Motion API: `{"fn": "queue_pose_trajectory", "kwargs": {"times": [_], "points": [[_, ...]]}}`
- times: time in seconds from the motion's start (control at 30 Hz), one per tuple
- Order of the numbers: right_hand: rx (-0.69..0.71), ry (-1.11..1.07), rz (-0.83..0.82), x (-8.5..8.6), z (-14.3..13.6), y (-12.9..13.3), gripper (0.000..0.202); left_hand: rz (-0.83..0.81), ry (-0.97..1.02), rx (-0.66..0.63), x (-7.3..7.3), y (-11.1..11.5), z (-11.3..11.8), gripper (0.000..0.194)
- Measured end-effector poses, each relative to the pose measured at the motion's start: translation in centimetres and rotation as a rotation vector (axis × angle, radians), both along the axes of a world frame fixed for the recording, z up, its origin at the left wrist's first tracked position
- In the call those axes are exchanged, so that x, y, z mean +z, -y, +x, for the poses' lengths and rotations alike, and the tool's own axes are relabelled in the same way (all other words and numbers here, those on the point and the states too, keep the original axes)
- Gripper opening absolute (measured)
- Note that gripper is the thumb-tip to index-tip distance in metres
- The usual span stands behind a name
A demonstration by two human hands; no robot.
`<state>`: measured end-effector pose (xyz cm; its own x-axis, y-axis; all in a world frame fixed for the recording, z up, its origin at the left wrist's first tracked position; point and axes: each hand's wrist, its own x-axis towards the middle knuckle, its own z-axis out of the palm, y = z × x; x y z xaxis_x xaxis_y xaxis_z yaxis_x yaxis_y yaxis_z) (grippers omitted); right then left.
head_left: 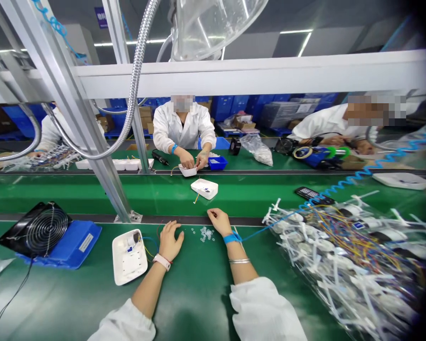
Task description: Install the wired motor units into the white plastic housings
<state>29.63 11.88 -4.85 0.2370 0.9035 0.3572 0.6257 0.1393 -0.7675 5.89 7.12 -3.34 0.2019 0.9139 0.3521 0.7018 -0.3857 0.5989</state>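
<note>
My left hand [170,240] rests on the green table with its fingers apart, holding nothing, just right of a white plastic housing [129,270]. Thin yellow and blue wires run from a dark part in that housing toward this hand. Small clear rings [206,234] lie scattered between my hands. Above and right of them is my right hand [219,221], its thumb and fingertips bent together at the table's far edge; whatever they hold, if anything, is too small to name. A blue band with a coiled cord circles the right wrist. Beyond lies another white housing [205,188] on the green belt.
Bagged wired parts [355,255] cover the right side. At left, a black fan [44,229] sits on a blue bin [81,246]. A metal post [92,137] rises at left-centre. Across the belt, a person [182,128] handles a white housing; other people sit at both sides.
</note>
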Motion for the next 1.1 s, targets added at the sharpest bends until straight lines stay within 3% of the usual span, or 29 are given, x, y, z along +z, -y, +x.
{"fn": "queue_pose_trajectory", "kwargs": {"times": [0.5, 0.87, 1.0, 1.1], "points": [[0.01, 0.006, -0.007, 0.1, 0.0, 0.1, 0.023, -0.009, 0.026, -0.005, -0.6, -0.1, 0.0, 0.025], [0.016, -0.076, 0.011, -0.1, -0.3, -0.1, 0.036, -0.002, 0.095, 0.053, -0.3, -1.2, -1.1, 0.024], [0.029, -0.064, -0.007, -0.4, -0.3, -0.1, 0.039, 0.029, 0.13, 0.015, 0.6, -0.6, -0.8, 0.022], [0.048, -0.04, -0.033, -0.6, -0.3, 0.2, 0.042, 0.057, 0.137, -0.074, 2.5, 1.1, -0.5, 0.024]]}}
